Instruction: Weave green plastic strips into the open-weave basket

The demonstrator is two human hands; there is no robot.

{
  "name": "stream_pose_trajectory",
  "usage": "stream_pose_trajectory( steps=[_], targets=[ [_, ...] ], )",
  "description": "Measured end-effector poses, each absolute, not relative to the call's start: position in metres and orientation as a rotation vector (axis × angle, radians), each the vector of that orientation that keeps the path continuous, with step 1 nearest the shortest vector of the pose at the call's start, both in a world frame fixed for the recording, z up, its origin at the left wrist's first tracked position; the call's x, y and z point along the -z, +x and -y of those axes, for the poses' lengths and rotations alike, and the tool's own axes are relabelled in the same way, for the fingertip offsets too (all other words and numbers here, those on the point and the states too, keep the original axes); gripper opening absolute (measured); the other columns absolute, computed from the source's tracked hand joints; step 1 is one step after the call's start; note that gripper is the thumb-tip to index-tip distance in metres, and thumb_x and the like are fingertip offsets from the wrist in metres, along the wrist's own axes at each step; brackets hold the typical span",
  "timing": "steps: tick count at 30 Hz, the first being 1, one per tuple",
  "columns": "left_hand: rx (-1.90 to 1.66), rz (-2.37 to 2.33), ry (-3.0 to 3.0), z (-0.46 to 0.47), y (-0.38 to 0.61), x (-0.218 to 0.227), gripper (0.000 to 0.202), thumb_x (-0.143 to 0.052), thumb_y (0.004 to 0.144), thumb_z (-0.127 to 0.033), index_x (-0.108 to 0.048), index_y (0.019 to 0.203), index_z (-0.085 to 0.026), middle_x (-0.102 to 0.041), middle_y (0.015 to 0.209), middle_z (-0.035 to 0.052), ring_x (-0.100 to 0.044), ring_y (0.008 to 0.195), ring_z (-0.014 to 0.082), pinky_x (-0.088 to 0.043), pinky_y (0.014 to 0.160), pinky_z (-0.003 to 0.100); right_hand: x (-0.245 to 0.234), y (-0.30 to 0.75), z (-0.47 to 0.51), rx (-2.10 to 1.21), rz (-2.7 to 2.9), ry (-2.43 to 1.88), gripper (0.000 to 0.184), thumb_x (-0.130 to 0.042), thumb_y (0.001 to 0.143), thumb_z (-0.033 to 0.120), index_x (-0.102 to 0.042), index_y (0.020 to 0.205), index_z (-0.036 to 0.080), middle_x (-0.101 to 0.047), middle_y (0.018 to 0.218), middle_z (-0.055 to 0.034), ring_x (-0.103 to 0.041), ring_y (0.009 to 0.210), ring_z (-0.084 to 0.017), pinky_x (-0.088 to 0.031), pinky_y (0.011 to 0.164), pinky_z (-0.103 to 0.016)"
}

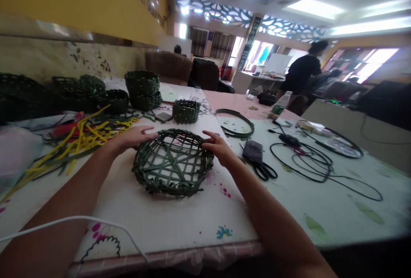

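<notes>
A shallow round basket (pixel 175 160), woven from dark green strips with an open lattice bottom, rests tilted on the tablecloth before me. My left hand (pixel 138 137) grips its far left rim, some fingers hidden behind the weave. On the far right rim, my right hand (pixel 217 145) holds the edge between thumb and fingers, index finger raised. Loose strip ends stick out along the near rim. Just beyond stands a smaller green basket (pixel 185 112). Black-handled scissors (pixel 265 171) lie right of my right hand, partly beneath a dark flat box (pixel 253 151).
Yellow and green strips (pixel 81 134) lie in a heap at left, with stacked green baskets (pixel 143 90) behind. A coiled strip (pixel 237 134), a computer mouse (pixel 290 140), looped black cable (pixel 324 177) and a bottle (pixel 281 104) are right. A white cable (pixel 80 217) crosses the front left. A person (pixel 302 72) stands beyond.
</notes>
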State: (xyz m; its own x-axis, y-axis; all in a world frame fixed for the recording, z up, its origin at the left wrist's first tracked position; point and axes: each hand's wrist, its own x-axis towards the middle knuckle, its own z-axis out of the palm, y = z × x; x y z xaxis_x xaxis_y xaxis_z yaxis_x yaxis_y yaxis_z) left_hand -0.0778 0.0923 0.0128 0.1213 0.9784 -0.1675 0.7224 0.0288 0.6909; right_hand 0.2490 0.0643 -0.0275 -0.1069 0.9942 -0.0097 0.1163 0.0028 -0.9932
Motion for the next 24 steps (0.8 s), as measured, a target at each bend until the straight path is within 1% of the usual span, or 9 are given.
stream_pose_trajectory(
  steps=[3,6,8,11,13,14,17,19,24],
  targets=[
    [-0.494,-1.573,1.711,-0.092,-0.075,-0.004,0.073,-0.063,0.072,-0.062,-0.061,0.136,-0.026,-0.072,0.121,0.0082,-0.067,0.102,0.0282,-0.053,0.066,0.030,0.031,0.249,-0.067,-1.168,1.309,-1.187,0.061,-0.070,0.080,0.041,-0.058,0.134,0.015,-0.072,0.109,-0.0099,-0.065,0.088,-0.017,-0.051,0.079,-0.030],
    [-0.556,-1.503,1.722,-0.093,-0.070,0.005,0.055,-0.062,0.073,-0.054,-0.071,0.118,-0.023,-0.074,0.114,0.0056,-0.067,0.102,0.0273,-0.054,0.073,0.031,0.031,0.256,-0.070,-1.279,1.250,-1.215,0.059,-0.060,0.087,0.059,-0.059,0.132,0.020,-0.069,0.118,-0.0101,-0.066,0.087,-0.016,-0.052,0.070,-0.026],
    [-0.652,-1.514,1.739,-0.094,-0.066,0.008,0.051,-0.060,0.074,-0.051,-0.072,0.112,-0.020,-0.075,0.108,0.0050,-0.067,0.100,0.0272,-0.055,0.077,0.033,0.034,0.261,-0.072,-1.393,1.209,-1.225,0.060,-0.055,0.088,0.066,-0.059,0.128,0.022,-0.069,0.115,-0.0091,-0.065,0.080,-0.015,-0.051,0.063,-0.024],
    [-0.876,-1.559,1.764,-0.095,-0.059,0.010,0.052,-0.055,0.078,-0.048,-0.069,0.117,-0.017,-0.074,0.112,0.0062,-0.066,0.104,0.0267,-0.054,0.086,0.035,0.039,0.264,-0.075,-1.516,1.180,-1.160,0.059,-0.048,0.089,0.073,-0.061,0.118,0.023,-0.069,0.110,-0.0087,-0.067,0.078,-0.016,-0.055,0.063,-0.027],
    [-1.057,-1.581,1.751,-0.096,-0.054,0.011,0.056,-0.053,0.080,-0.045,-0.064,0.127,-0.016,-0.070,0.122,0.0076,-0.064,0.109,0.0256,-0.051,0.093,0.035,0.041,0.263,-0.076,-1.564,1.164,-1.093,0.057,-0.048,0.089,0.073,-0.060,0.113,0.024,-0.069,0.111,-0.0087,-0.069,0.083,-0.018,-0.057,0.067,-0.029],
    [-1.133,-1.581,1.737,-0.096,-0.051,0.011,0.058,-0.053,0.081,-0.044,-0.061,0.132,-0.016,-0.068,0.126,0.0083,-0.063,0.111,0.0252,-0.050,0.096,0.035,0.041,0.262,-0.075,-1.566,1.157,-1.069,0.053,-0.053,0.087,0.070,-0.060,0.111,0.024,-0.069,0.112,-0.0082,-0.069,0.084,-0.018,-0.058,0.067,-0.029],
    [-1.248,-1.570,1.700,-0.094,-0.045,0.010,0.064,-0.054,0.083,-0.045,-0.055,0.139,-0.015,-0.066,0.130,0.0104,-0.062,0.113,0.0256,-0.049,0.100,0.037,0.039,0.257,-0.072,-1.487,1.160,-1.034,0.045,-0.070,0.081,0.055,-0.058,0.111,0.024,-0.069,0.114,-0.0067,-0.068,0.080,-0.016,-0.058,0.067,-0.028],
    [-1.281,-1.563,1.701,-0.091,-0.042,0.008,0.064,-0.054,0.084,-0.046,-0.053,0.141,-0.017,-0.066,0.131,0.0101,-0.061,0.116,0.0263,-0.049,0.102,0.039,0.036,0.253,-0.070,-1.386,1.187,-1.019,0.045,-0.072,0.080,0.050,-0.058,0.114,0.023,-0.068,0.115,-0.0067,-0.068,0.081,-0.017,-0.059,0.069,-0.030],
    [-1.431,-1.361,1.711,-0.089,-0.039,0.004,0.064,-0.054,0.087,-0.047,-0.050,0.144,-0.018,-0.061,0.140,0.0094,-0.057,0.126,0.0268,-0.046,0.109,0.041,0.020,0.252,-0.064,-1.026,1.380,-0.936,0.052,-0.067,0.083,0.048,-0.058,0.127,0.023,-0.067,0.124,-0.0080,-0.066,0.107,-0.023,-0.055,0.092,-0.036]
  ],
)
